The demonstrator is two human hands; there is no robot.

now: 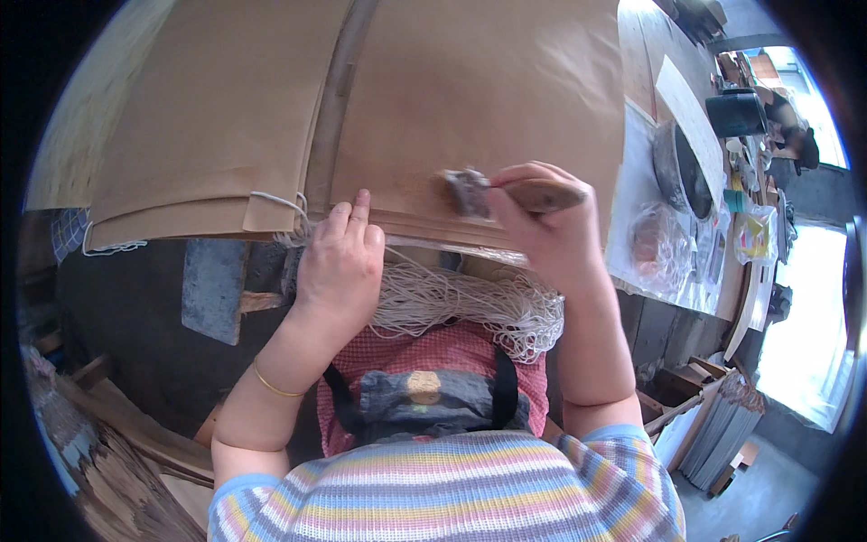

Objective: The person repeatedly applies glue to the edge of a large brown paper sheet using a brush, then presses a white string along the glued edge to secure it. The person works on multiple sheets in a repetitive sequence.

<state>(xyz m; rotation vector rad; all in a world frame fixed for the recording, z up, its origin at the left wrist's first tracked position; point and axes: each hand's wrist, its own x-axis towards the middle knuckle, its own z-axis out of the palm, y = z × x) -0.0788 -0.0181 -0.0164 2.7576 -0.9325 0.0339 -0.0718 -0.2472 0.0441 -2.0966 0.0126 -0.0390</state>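
Note:
My right hand (pixel 555 217) grips a brush (pixel 542 194) by its wooden handle. The brush head is blurred and points left, over or on a brown paper sheet (pixel 488 99). With its fingers stretched out, my left hand (pixel 340 248) presses on the near edge of that sheet, and nothing shows in its grasp. To its left lies a stack of brown paper (pixel 217 117) with a white cord (pixel 280 200) looped at its near corner. A thick bundle of white cords (pixel 461 303) hangs below the table edge, across my lap.
At the right stand a dark round basin (pixel 673 167) with a pale board leaning over it, and a clear plastic bag (pixel 659 239). A grey slab (pixel 214 287) sits below the table edge on the left. Wooden boxes (pixel 682 388) stand low at the right.

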